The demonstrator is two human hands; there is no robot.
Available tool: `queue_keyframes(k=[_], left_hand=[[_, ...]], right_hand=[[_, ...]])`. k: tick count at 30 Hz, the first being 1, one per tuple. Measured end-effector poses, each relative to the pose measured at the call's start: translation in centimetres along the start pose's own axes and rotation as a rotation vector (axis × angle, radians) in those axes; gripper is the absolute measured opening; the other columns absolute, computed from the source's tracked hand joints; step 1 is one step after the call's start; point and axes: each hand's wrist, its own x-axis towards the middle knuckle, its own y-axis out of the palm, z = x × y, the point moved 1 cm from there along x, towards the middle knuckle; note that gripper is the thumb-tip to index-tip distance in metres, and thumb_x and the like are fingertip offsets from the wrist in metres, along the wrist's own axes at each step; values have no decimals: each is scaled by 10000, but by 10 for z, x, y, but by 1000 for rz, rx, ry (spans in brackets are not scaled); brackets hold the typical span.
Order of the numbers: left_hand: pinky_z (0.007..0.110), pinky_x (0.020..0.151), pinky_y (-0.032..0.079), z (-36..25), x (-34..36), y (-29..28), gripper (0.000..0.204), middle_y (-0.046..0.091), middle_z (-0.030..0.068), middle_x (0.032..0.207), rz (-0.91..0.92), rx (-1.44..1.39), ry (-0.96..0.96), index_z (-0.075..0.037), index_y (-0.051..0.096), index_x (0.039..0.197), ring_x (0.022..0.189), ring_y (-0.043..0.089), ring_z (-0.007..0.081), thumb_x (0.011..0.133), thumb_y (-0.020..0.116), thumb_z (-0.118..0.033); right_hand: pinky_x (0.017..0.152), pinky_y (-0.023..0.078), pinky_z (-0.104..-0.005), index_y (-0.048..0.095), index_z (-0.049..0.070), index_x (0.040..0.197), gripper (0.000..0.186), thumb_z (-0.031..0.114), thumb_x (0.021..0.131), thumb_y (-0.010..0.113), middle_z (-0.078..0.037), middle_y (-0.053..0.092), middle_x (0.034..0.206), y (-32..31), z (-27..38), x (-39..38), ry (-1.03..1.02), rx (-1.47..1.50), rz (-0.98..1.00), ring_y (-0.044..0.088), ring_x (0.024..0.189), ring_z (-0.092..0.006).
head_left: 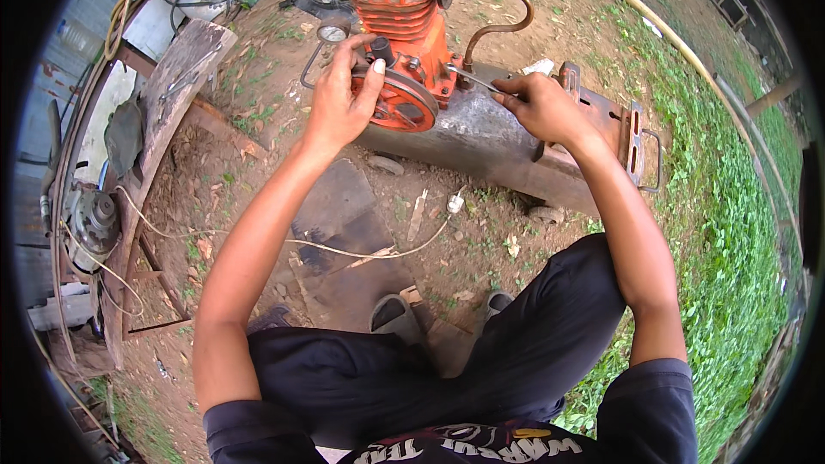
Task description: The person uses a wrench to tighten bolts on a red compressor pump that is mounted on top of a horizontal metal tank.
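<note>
Room over tank, leftward barrier: pulley

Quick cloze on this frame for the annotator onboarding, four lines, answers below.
1. The left hand is at the pulley wheel; the wrench is in the ____ hand.
2. In the picture, the dial gauge is on the ____ side of the orange pump.
3. The plug lying on the ground is ____ in colour.
4. The leafy plants along the picture's right side are ____ in colour.

Missing words: right; left; white; green.
</note>
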Motion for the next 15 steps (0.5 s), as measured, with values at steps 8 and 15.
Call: queue_keyframes(k=[8, 15], left_hand=[[379, 679, 513, 2, 1, 5, 368, 644, 152, 819, -41, 80, 21, -11, 517, 1294, 725, 672, 273, 991, 591, -205], [380, 671, 514, -1, 1, 3, 368, 619, 142, 785, -29, 79, 0, -12, 510, 1303, 721, 676, 261, 991, 589, -191]], right_hand=[[846, 561, -447, 712, -20, 1134, 285, 159, 927, 634, -296, 700, 922, 36, 15, -18, 198, 73, 62, 725, 822, -390], [517, 604, -378, 424, -93, 1416, 464, 166, 1041, 512, -153, 643, 744, 70, 38, -17, 488, 830, 263, 723, 604, -278]])
